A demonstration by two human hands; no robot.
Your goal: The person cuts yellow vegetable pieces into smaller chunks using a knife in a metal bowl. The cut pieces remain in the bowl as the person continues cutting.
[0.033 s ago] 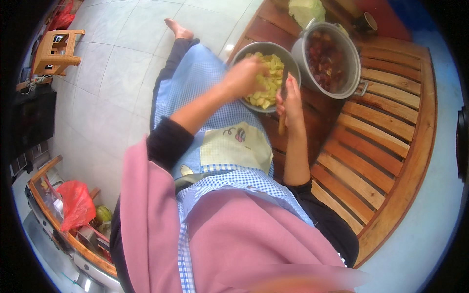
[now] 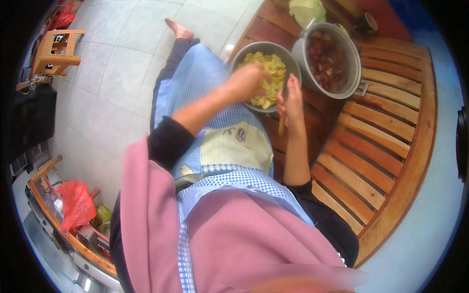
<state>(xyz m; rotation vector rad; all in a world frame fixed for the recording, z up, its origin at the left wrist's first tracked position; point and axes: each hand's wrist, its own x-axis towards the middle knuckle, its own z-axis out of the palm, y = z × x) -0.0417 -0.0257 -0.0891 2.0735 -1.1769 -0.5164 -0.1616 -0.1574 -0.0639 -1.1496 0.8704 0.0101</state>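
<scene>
A grey metal bowl [image 2: 291, 57] sits on the wooden bench beside my lap, filled with pale yellow slices [image 2: 273, 63] that look like potato. Over its near left side is my left hand [image 2: 248, 82], smeared by motion, so its fingers and anything in them cannot be made out. My right hand [image 2: 293, 105] is closed around a knife with a wooden handle [image 2: 282, 125] at the bowl's near right rim. The knife's blade points up past the fingers and is blurred.
To the bowl's right stands a large metal pot [image 2: 352, 90] of dark red pieces. A cabbage [image 2: 308, 10] and a dark cup [image 2: 366, 22] lie behind it. The slatted bench back [image 2: 371, 141] rises at right. A tan plastic stool [image 2: 58, 51] stands on the tiled floor at left.
My left hand has shifted slightly over the bowl, and the knife blade's tilt has changed a little. My right hand stays almost in place.
</scene>
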